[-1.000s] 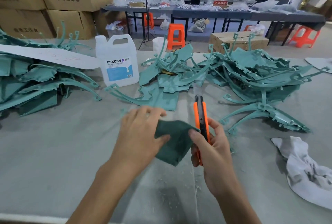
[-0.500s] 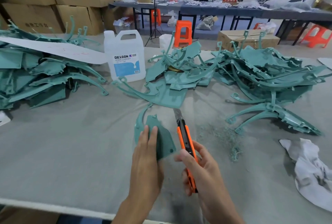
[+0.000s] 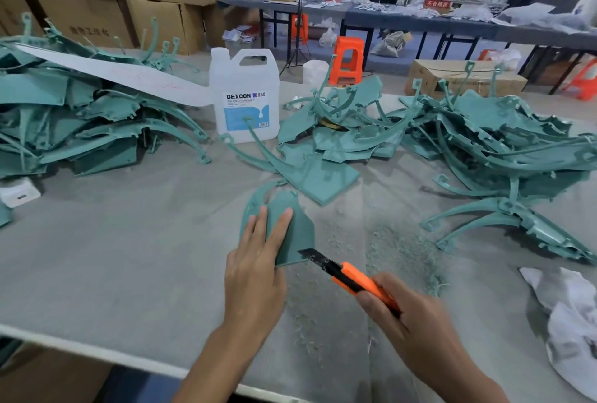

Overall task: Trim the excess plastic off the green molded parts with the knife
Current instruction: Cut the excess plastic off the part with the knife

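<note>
part [image 3: 298,236] (green, curved) under straight left fingers [image 3: 281,225], right fingers [image 3: 376,304] clamped on knife [image 3: 352,276]

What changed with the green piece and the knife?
The left hand laid the green part down flat on the table and now presses it with straight fingers. The right hand swung the knife from pointing away to pointing left, blade at the part's near edge. It still grips the knife. The jug stayed put.
</note>
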